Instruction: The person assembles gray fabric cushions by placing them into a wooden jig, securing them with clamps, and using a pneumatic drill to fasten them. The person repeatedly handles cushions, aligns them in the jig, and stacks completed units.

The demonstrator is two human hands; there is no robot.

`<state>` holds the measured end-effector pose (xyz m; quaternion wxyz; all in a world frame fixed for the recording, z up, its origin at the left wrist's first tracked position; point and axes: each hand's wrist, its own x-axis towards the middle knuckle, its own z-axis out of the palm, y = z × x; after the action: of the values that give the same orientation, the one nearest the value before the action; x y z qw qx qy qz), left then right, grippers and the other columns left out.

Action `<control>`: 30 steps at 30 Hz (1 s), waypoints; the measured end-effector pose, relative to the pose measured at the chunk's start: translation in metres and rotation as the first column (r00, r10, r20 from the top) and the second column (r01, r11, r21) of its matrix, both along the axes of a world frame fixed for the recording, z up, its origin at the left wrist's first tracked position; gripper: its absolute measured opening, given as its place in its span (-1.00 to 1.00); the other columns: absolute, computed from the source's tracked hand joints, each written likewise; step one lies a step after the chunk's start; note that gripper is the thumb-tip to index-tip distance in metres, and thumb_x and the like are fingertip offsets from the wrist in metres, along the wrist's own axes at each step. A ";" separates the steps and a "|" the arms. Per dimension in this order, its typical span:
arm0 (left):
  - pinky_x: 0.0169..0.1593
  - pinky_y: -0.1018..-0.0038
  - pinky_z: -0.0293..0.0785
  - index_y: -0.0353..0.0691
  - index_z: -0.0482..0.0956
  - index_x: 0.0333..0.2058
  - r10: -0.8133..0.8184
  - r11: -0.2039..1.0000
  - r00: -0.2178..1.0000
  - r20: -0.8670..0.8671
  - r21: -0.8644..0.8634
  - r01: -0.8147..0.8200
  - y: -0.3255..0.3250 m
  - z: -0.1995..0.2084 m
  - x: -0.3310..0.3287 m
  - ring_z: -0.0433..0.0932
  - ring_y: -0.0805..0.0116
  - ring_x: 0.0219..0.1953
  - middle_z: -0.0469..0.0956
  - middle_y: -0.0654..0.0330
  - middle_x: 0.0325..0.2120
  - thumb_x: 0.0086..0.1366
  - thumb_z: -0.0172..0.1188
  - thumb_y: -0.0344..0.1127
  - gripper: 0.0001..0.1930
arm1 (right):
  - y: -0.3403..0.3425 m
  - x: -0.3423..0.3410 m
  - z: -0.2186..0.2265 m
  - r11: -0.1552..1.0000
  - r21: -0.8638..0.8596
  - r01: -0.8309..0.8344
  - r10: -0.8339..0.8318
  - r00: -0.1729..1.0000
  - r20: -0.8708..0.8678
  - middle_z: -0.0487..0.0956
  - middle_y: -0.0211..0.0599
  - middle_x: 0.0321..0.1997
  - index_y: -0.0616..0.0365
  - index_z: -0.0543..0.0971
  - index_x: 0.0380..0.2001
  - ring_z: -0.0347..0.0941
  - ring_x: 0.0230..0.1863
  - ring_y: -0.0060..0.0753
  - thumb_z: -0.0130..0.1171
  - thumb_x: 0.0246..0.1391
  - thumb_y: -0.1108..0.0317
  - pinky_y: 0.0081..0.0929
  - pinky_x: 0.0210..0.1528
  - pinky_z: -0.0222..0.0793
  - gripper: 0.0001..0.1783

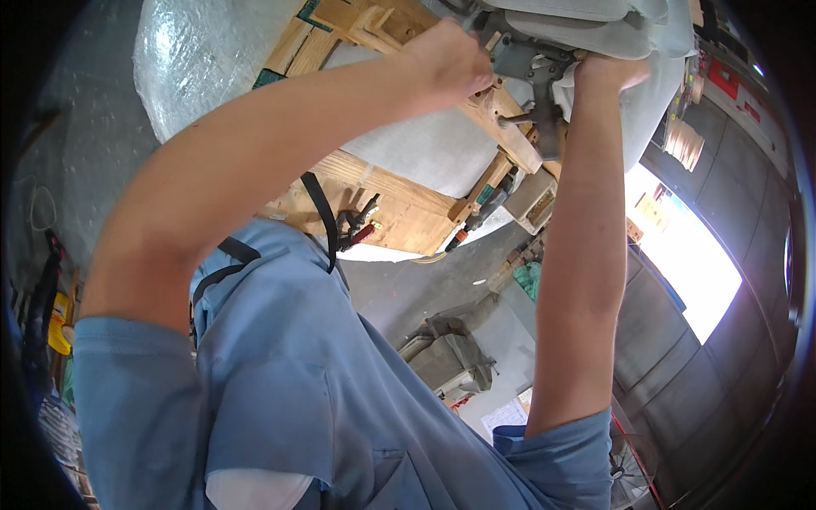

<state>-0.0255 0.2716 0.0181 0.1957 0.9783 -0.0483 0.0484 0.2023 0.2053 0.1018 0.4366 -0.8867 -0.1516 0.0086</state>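
Near the top, my left hand [450, 64] is closed, fingers curled, beside a wooden frame [501, 127] and a dark grey metal mechanism [544, 89]. What it grips is hidden. On the mechanism's other side, my right hand [610, 73] reaches up to the underside of a light grey upholstered cushion [565, 30]. Its fingers are mostly out of sight behind the wrist and cushion. A metal rod [514, 121] sticks out from the mechanism, next to the wood. Light grey fabric [425, 153] shows between the frame's bars.
Clear plastic wrap [200, 59] covers a rounded form at upper left. A power tool [480, 217] and pliers-like tools with a red handle [361, 234] lie by the wooden frame. Farther off are a grey draped pile [455, 361], a fan [629, 472] and a bright doorway [688, 255].
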 end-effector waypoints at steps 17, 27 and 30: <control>-0.22 0.18 0.60 -0.08 0.78 -0.33 -0.026 0.997 0.999 -0.023 0.066 0.028 0.003 0.005 0.007 0.76 0.19 -0.18 0.76 0.21 -0.33 0.27 0.25 -0.26 -0.86 | 0.000 0.001 -0.016 0.961 0.044 -0.275 0.278 0.943 -0.183 0.66 -0.15 0.27 0.13 0.52 0.33 0.59 0.25 -0.12 0.11 0.45 -0.09 0.03 0.25 0.58 -0.38; -0.33 0.21 0.53 -0.04 0.77 -0.42 0.031 0.997 0.995 0.091 0.068 -0.037 0.003 -0.007 0.003 0.75 0.24 -0.33 0.73 0.28 -0.44 0.25 0.25 -0.22 -0.85 | 0.001 -0.002 -0.012 0.960 0.153 -0.233 0.268 0.925 -0.271 0.64 -0.14 0.29 0.13 0.52 0.35 0.58 0.27 -0.12 0.11 0.45 -0.11 0.02 0.27 0.56 -0.36; -0.33 0.19 0.56 -0.06 0.77 -0.45 0.025 0.995 0.998 0.064 0.092 -0.031 0.003 -0.005 0.004 0.76 0.21 -0.36 0.73 0.25 -0.46 0.23 0.25 -0.23 -0.84 | -0.004 -0.002 -0.013 0.955 0.223 -0.195 0.273 0.870 -0.410 0.64 -0.14 0.29 0.13 0.52 0.35 0.57 0.27 -0.13 0.11 0.45 -0.11 0.02 0.28 0.55 -0.36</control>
<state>-0.0210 0.2749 0.0127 0.1477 0.9849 -0.0428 0.0797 0.1999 0.2012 0.0886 0.5311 -0.7953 -0.1569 0.2466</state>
